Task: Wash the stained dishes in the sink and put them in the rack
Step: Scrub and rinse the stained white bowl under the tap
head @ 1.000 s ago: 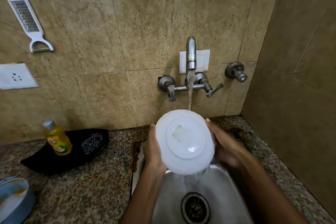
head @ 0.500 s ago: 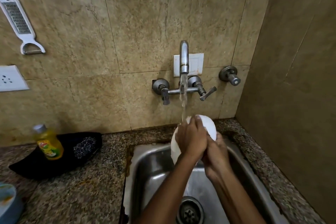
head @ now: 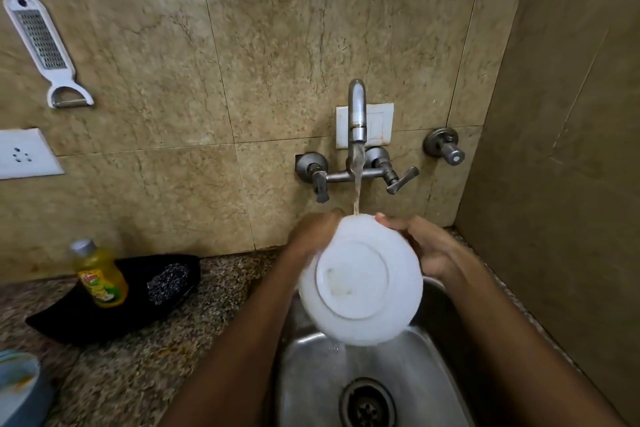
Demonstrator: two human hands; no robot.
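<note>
A white plate is held upright over the steel sink, its underside facing me with a faint yellowish smear on the base. My left hand grips its upper left rim and my right hand grips its upper right rim. Water from the wall tap falls onto the plate's top edge and drips off the bottom into the sink. No rack is in view.
A yellow dish-soap bottle and a steel scrubber sit on a black tray on the granite counter left of the sink. A stained blue dish lies at the lower left edge. A tiled side wall stands close on the right.
Half a second ago both hands covered the plate, rubbing it under the water. Now the hands are on its upper rim and the plate's underside faces me again.
</note>
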